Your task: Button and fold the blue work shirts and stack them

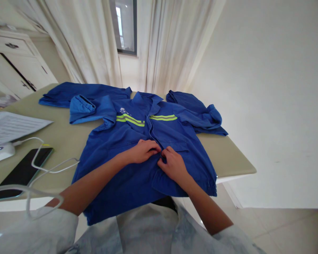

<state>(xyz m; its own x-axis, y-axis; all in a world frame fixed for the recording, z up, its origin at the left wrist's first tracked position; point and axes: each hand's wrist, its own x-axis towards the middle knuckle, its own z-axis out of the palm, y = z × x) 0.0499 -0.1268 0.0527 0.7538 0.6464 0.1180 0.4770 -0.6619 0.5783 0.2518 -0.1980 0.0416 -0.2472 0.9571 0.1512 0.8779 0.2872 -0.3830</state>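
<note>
A blue work jacket (132, 176) with yellow-green reflective stripes across the chest lies front side up, its collar pointing away from me. Its sleeves are spread to both sides, and the lower hem hangs over the near table edge. At the middle of the front opening, my left hand (145, 151) pinches one edge of the placket. My right hand (173, 165) grips the other edge close beside it, fingers curled. The two hands almost touch. Any button between the fingertips is hidden. Above them the placket edges lie partly apart.
Folded blue garments (95, 91) lie behind the jacket, with another dark blue one (187, 98) at the right. On the left are a phone (23, 173), a white device (1, 153) with a looping cable, and printed paper (18, 125). A wall (275, 106) stands right of the table (233, 162).
</note>
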